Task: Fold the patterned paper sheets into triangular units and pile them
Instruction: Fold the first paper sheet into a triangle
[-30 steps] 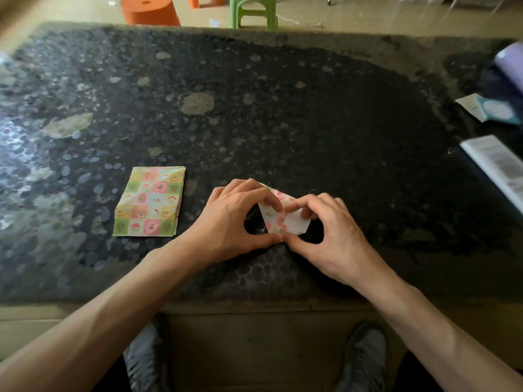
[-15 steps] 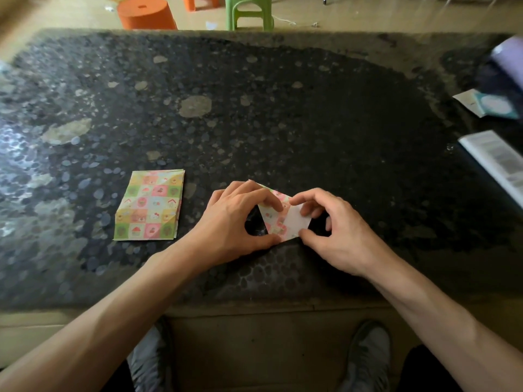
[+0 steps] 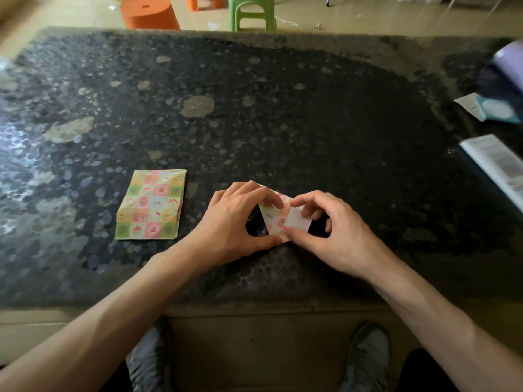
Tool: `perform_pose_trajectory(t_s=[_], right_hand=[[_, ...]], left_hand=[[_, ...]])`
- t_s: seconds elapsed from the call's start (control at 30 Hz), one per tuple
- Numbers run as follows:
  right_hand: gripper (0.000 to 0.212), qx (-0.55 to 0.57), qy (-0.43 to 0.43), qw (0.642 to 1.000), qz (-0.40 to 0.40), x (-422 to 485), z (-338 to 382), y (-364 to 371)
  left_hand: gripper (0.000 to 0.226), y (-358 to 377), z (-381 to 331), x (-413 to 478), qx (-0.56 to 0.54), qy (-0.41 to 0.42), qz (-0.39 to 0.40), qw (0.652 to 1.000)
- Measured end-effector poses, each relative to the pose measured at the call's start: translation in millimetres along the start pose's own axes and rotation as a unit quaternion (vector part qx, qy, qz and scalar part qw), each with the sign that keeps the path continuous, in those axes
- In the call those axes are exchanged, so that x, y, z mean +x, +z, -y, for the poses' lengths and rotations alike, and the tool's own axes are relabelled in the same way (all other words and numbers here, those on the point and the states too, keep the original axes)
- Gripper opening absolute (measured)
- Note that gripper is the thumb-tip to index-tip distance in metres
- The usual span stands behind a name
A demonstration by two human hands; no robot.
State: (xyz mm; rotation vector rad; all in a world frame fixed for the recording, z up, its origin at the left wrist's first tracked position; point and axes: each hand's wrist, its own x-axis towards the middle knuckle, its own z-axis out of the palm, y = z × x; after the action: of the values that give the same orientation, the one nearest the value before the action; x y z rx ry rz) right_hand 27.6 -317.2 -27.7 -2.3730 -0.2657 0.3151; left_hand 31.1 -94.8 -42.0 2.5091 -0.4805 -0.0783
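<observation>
A small stack of patterned paper sheets (image 3: 151, 205), checkered in pink, green and yellow, lies flat on the dark stone table (image 3: 283, 114) to the left of my hands. Near the table's front edge, a partly folded patterned sheet (image 3: 278, 219) rests on the surface, its white underside (image 3: 297, 222) turned up on the right. My left hand (image 3: 235, 222) pins its left part with thumb and forefinger. My right hand (image 3: 336, 233) pinches the white flap with thumb and forefinger. Part of the sheet is hidden under my fingers.
At the right edge lie a printed booklet (image 3: 498, 165), a teal and white card (image 3: 492, 110) and a purple roll (image 3: 509, 60). Beyond the table's far edge stand an orange stool (image 3: 148, 12) and a green stool (image 3: 252, 11). My shoes (image 3: 368, 355) show below the front edge.
My right hand has shifted slightly, its forefinger now pressing the white flap over further; more of the white underside shows. My left hand holds its place.
</observation>
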Motion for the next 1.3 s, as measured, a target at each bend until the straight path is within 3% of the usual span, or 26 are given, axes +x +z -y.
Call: perform_pose_trajectory(t_s=[0.13,0.53,0.67,0.87,1.0,1.13,1.23,1.3], right_hand=[[0.045,-0.049,-0.022,0.998,-0.023,-4.7,3.1,11.5],[0.05,-0.003,0.004,1.0,-0.021,2.8,-0.9,-1.0],[0.042,-0.007,0.02,0.995,-0.1,4.8,-4.4,-4.3],[0.023,-0.006,0.034,0.996,-0.08,5.0,2.6,-1.2],[0.039,0.005,0.064,0.997,-0.051,4.1,2.5,-2.8],[0.055,0.013,0.092,0.995,-0.024,5.4,2.8,-0.5],[0.053,-0.038,0.06,0.996,-0.056,2.3,4.9,2.2],[0.046,-0.062,0.034,0.994,-0.082,0.1,6.3,3.7]], left_hand=[[0.056,0.3,1.1,-0.9,-0.002,0.004,-0.002,1.0],[0.062,-2.9,3.4,-1.0,0.004,0.021,0.018,1.0],[0.062,-2.9,2.1,-5.4,-0.003,0.042,0.001,0.999],[0.067,-3.9,-4.4,-8.4,-0.064,0.062,0.013,0.996],[0.07,-2.4,-2.6,-7.6,-0.066,0.049,0.008,0.997],[0.058,3.9,-8.0,-10.9,-0.043,0.041,-0.027,0.998],[0.056,14.4,-12.0,-15.5,0.017,0.069,-0.057,0.996],[0.062,16.2,-13.0,-16.6,0.0,0.058,-0.061,0.996]])
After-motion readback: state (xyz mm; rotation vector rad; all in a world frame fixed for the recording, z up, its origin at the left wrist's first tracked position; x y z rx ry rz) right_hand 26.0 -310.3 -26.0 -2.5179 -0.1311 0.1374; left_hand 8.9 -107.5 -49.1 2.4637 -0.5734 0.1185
